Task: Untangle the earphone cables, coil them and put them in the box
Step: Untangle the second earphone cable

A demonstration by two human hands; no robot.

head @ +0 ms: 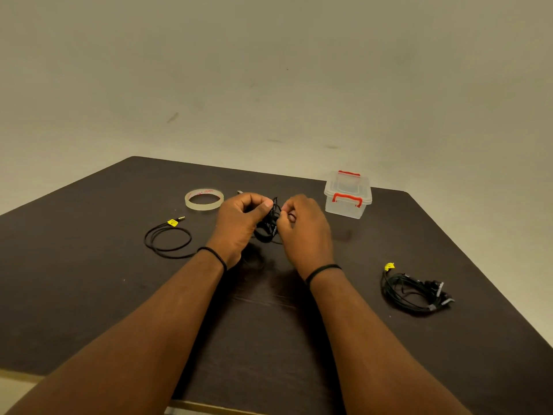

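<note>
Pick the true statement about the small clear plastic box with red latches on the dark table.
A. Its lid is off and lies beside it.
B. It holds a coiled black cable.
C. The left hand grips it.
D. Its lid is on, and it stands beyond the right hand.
D: the small clear plastic box with red latches stands lidded on the dark table, beyond the right hand, with nothing visible inside.

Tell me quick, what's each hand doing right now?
Left hand: fingers curled, pinching the tangled earphone cable.
Right hand: fingers curled, pinching the same cable bundle.
</note>
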